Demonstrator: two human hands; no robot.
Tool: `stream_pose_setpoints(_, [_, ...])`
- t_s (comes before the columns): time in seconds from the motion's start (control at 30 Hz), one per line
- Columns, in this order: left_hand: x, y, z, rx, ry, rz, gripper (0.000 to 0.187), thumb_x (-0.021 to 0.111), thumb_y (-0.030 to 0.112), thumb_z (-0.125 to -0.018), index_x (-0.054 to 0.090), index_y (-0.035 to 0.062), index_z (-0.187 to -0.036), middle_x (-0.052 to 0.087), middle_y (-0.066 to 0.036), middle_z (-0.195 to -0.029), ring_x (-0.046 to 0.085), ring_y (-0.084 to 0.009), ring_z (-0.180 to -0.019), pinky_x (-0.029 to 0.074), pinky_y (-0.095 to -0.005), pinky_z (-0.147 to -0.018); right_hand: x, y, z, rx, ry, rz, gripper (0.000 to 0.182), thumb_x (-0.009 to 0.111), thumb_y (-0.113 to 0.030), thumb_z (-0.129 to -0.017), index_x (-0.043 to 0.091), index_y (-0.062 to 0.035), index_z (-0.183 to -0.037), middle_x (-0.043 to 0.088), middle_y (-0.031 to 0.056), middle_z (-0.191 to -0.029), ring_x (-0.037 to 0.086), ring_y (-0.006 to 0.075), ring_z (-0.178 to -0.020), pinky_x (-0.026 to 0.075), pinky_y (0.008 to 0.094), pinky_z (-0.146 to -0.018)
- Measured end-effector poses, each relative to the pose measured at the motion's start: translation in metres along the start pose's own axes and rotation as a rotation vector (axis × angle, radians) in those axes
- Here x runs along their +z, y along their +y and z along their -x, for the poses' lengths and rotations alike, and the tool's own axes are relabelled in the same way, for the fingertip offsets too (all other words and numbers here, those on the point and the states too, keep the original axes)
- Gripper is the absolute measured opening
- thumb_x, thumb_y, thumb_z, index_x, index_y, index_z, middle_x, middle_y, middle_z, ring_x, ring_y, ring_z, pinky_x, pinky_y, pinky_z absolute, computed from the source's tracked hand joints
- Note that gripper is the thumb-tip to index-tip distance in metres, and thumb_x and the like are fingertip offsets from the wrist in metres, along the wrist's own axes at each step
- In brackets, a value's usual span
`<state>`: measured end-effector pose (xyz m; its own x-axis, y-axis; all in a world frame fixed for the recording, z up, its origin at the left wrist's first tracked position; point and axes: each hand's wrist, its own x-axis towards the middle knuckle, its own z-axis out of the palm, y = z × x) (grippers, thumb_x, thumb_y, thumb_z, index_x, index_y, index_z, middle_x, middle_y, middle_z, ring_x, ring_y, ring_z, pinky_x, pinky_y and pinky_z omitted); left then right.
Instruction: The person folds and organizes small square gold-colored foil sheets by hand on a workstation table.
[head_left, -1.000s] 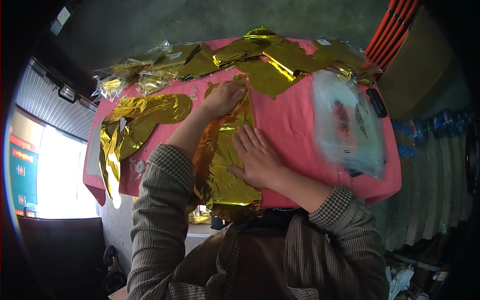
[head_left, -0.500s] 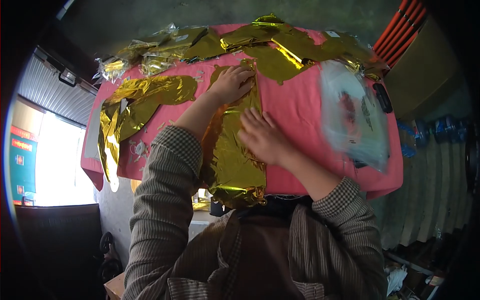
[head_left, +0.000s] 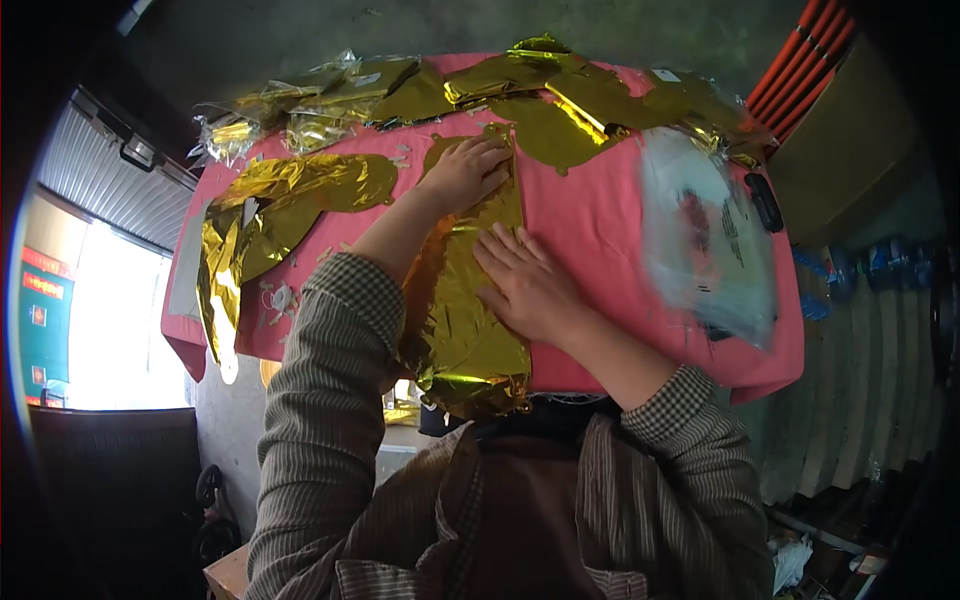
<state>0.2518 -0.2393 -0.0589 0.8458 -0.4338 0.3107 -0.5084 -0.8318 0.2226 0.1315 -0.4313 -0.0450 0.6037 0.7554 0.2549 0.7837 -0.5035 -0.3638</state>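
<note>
A long gold foil sheet [head_left: 470, 330] lies across the pink cloth [head_left: 585, 240] and reaches the table's near edge. Near its far end my left hand [head_left: 465, 175] presses flat on the foil. Lower down, my right hand [head_left: 530, 285] rests palm down on the foil's right side with its fingers spread. Neither hand grips anything. To the left lies a crumpled gold foil piece [head_left: 300, 190], with small white scraps [head_left: 280, 298] below it.
Folded gold foil pieces [head_left: 560, 125] and clear wrapped packets [head_left: 325, 110] line the table's far edge. Clear plastic bags [head_left: 705, 235] lie on the right, beside a black object [head_left: 764, 202]. Orange tubes [head_left: 800, 70] stand beyond the far right corner.
My right hand has slid slightly down the foil, toward me. My left hand stays in nearly the same place.
</note>
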Motion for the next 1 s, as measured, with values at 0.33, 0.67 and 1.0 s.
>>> stream_pose_setpoints(0.33, [-0.007, 0.003, -0.009, -0.094, -0.041, -0.118, 0.043, 0.05, 0.035, -0.087, 0.049, 0.0192, -0.127, 0.043, -0.006, -0.134, 0.033, -0.0284, -0.128, 0.027, -0.0472, -0.104, 0.002, -0.003, 0.003, 0.003, -0.04, 0.121, 0.064, 0.042, -0.041, -0.09, 0.03, 0.0015, -0.136, 0.029, 0.0176, -0.143, 0.022, 0.0286, -0.136, 0.014, 0.0395, -0.112])
stream_pose_setpoints(0.67, [-0.067, -0.017, 0.027, -0.404, -0.161, -0.137, 0.053, 0.056, 0.035, -0.083, 0.045, 0.0148, -0.13, 0.043, -0.012, -0.134, 0.036, -0.0298, -0.127, 0.03, -0.047, -0.103, 0.002, -0.003, 0.003, -0.002, -0.033, 0.098, 0.065, 0.045, -0.04, -0.089, 0.03, 0.0016, -0.137, 0.029, 0.0177, -0.143, 0.022, 0.028, -0.136, 0.016, 0.0392, -0.111])
stream_pose_setpoints(1.0, [-0.101, 0.076, 0.188, -0.368, -0.072, -0.032, 0.05, 0.06, 0.028, -0.082, 0.048, 0.0085, -0.127, 0.042, -0.017, -0.134, 0.036, -0.0342, -0.126, 0.031, -0.0435, -0.103, 0.004, 0.0, 0.002, -0.03, -0.002, 0.15, 0.068, 0.045, -0.046, -0.089, 0.033, 0.0027, -0.135, 0.028, 0.0184, -0.144, 0.023, 0.028, -0.135, 0.017, 0.0391, -0.111])
